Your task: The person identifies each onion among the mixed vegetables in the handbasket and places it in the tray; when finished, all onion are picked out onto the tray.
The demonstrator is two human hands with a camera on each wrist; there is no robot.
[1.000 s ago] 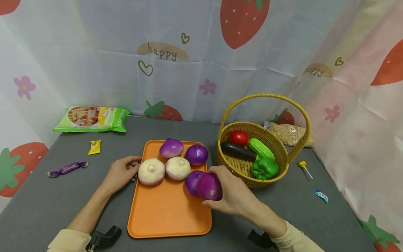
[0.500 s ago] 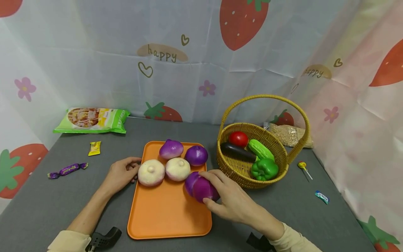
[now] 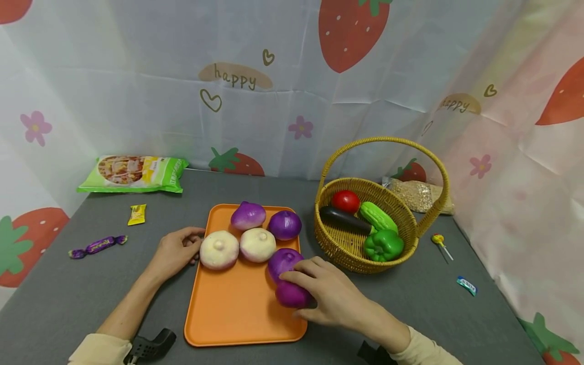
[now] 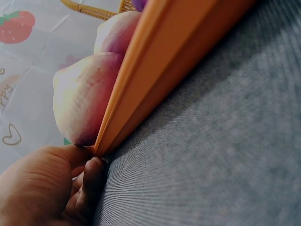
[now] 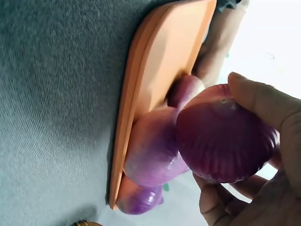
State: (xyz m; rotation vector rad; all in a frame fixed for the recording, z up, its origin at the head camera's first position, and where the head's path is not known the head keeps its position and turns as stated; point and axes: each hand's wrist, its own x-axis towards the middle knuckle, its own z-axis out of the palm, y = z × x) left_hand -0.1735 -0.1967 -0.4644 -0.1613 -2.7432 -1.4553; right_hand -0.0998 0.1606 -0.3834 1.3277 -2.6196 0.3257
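While right hand (image 3: 330, 296) cups purple onion (image 3: 292, 294) on orange tray (image 3: 237, 309), it's probably light, smooth; grip round middle.

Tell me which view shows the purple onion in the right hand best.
The right wrist view: the purple onion fills the frame, with the right hand gripping it above the tray. The head view shows that onion small and half covered by the fingers. The left wrist view does not show it.
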